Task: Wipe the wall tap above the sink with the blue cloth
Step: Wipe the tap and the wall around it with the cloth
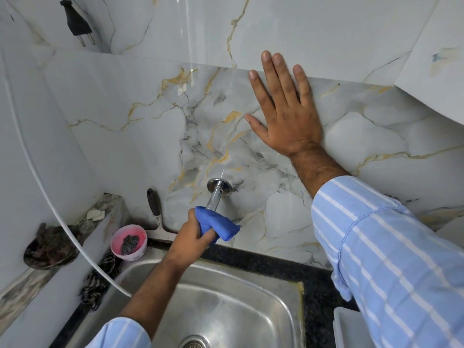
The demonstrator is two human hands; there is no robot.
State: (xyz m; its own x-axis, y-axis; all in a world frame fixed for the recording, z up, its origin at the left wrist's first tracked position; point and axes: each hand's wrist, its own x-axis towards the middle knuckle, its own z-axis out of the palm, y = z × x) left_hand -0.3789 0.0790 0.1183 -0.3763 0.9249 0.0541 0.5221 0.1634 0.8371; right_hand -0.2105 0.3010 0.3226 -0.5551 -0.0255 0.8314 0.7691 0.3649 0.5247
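A chrome wall tap [216, 194] juts out of the marble-patterned wall above a steel sink [226, 305]. Its round base plate sits flat against the tiles and its outer end is hidden. My left hand [190, 237] grips the blue cloth [216, 222], which is wrapped around the outer part of the tap's pipe. My right hand [283, 109] lies flat on the wall tiles up and to the right of the tap, fingers spread, holding nothing.
A pink bowl [128, 242] with a dark scrubber stands left of the sink, beside a squeegee [157, 217] leaning on the wall. A white cable [62, 222] crosses the left side. A black plug [76, 21] hangs at top left. A white container edge [349, 327] shows bottom right.
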